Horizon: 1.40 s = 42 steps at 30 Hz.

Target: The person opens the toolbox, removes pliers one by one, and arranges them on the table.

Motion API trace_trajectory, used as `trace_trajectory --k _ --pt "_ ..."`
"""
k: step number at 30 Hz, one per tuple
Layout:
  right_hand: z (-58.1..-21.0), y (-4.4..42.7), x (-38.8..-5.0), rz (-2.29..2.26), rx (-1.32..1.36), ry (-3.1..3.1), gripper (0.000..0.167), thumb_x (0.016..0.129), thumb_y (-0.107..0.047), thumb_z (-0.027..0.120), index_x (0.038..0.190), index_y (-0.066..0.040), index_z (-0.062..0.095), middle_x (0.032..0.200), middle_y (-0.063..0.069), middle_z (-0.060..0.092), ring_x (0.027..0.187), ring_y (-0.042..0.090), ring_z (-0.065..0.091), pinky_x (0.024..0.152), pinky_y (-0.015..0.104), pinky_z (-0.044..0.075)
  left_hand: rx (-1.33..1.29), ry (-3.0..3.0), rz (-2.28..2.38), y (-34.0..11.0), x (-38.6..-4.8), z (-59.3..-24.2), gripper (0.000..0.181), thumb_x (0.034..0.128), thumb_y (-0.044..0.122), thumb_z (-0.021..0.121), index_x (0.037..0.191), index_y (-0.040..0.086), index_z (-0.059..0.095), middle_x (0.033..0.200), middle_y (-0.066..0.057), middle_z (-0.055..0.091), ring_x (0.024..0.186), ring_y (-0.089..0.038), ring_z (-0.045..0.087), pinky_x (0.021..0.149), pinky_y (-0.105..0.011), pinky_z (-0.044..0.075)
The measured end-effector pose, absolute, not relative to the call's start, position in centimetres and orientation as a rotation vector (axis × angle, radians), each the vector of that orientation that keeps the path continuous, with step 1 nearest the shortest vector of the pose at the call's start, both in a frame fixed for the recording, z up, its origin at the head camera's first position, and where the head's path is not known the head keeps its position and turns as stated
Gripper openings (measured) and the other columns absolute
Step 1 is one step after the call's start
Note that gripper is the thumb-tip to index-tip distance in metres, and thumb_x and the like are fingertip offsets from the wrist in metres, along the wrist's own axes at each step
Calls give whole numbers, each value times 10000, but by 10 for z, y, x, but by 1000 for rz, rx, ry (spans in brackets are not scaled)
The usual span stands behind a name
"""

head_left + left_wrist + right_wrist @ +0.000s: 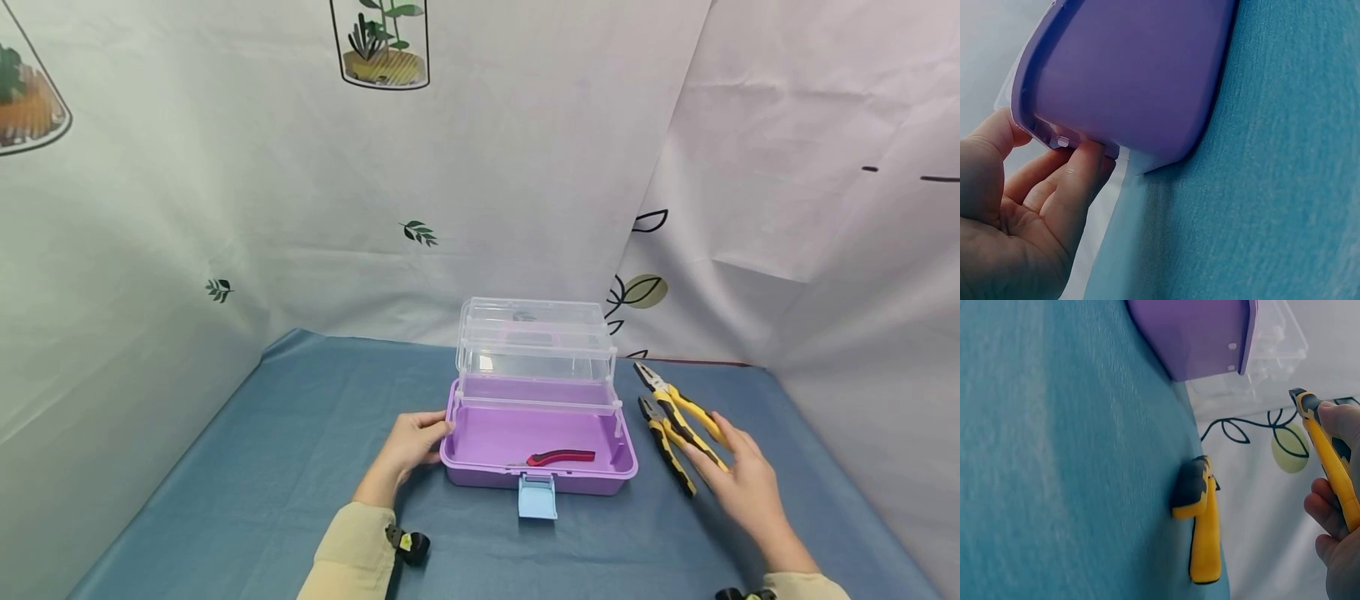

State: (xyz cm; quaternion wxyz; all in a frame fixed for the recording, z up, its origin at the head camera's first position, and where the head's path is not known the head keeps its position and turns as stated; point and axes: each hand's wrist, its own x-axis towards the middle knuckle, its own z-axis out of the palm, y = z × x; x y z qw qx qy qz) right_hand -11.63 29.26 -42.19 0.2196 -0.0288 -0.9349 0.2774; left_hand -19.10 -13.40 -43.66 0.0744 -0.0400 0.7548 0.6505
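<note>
The box (487, 479) is purple, pliers (680, 421) yellow and black.

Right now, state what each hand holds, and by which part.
Left hand: the purple plastic toolbox, by its left rim. Right hand: silver-headed yellow-and-black pliers, by the handles.

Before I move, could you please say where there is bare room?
The blue cloth is bare left of the left hand and in front of the purple plastic toolbox. Crowded: right of it, where the right hand holds yellow-black pliers beside another pair.
</note>
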Motion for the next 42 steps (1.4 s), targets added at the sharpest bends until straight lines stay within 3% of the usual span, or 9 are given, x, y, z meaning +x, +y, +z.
trace_trajectory --k 15,27,42 --pt "-425 310 -116 768 -150 -2682 746 902 -366 622 1450 27 303 1248 334 452 653 232 544 533 335 438 -115 2283 1933 -135 -193 -440 374 863 135 651 1216 11 633 1182 -207 644 897 -246 678 625 -301 588" --pt "-430 322 -120 795 -198 -2727 775 918 -402 584 1463 38 253 1268 373 402 814 411 574 620 525 477 -107 2279 1931 -134 -193 -438 381 862 150 654 1220 20 632 1189 -200 642 898 -227 677 632 -299 588" --pt "-438 334 -122 806 -267 -2749 786 927 -420 561 1453 70 243 1277 385 390 948 506 526 677 573 472 -123 2306 1905 -133 -189 -433 370 873 128 634 1223 11 627 1196 -212 635 908 -245 677 641 -294 588"
